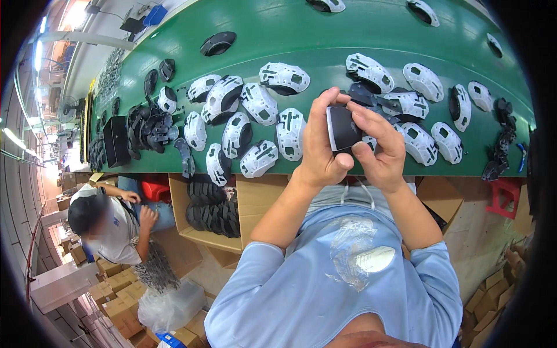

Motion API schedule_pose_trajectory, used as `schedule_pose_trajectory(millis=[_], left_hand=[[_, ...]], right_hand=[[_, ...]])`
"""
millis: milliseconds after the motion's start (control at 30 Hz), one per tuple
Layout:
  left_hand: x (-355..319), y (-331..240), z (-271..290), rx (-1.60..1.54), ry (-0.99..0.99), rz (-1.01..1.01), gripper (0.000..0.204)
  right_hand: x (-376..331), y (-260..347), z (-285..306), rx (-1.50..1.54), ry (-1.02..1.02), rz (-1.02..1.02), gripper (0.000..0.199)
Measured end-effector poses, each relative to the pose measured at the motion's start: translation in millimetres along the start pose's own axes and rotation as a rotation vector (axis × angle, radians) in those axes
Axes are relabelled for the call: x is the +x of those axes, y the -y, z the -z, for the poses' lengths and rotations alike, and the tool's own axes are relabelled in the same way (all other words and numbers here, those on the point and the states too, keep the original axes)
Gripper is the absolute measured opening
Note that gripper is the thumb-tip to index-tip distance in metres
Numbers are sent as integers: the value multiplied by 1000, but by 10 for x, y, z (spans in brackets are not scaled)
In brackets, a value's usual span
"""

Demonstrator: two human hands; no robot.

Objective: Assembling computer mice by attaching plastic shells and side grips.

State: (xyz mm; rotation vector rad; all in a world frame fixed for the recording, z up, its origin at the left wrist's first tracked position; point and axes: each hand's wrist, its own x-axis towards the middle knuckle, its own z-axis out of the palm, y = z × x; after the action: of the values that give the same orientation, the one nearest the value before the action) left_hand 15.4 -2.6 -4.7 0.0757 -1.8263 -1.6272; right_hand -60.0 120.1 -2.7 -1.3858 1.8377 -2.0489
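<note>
Both my hands are raised in front of my chest, over the near edge of the green table [249,52]. Between them is a black curved plastic shell [345,129] with a pale strip along one side. My left hand [320,139] wraps round its left side, its fingers partly hidden behind it. My right hand [380,139] grips the other side, fingertips on top and thumb below. Beyond my hands lie several white-and-black shells, such as one white piece [419,142] to the right and another white piece [290,132] to the left.
A black box [116,141] and piled dark parts [148,127] stand at the table's left. Below the edge, an open carton [258,200] holds black shells. A seated co-worker [116,226] is at left. A red stool [503,196] stands at right, below blue-handled pliers [521,156].
</note>
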Motion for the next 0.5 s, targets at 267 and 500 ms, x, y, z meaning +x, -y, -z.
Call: schedule_pose_trajectory(millis=[267, 500], left_hand=[[8, 42, 9, -205, -4, 156, 87], [68, -19, -32, -724, -95, 314, 71]], right_hand=[[69, -40, 150, -346, 163, 130, 42], [-51, -40, -61, 408, -171, -398, 57]])
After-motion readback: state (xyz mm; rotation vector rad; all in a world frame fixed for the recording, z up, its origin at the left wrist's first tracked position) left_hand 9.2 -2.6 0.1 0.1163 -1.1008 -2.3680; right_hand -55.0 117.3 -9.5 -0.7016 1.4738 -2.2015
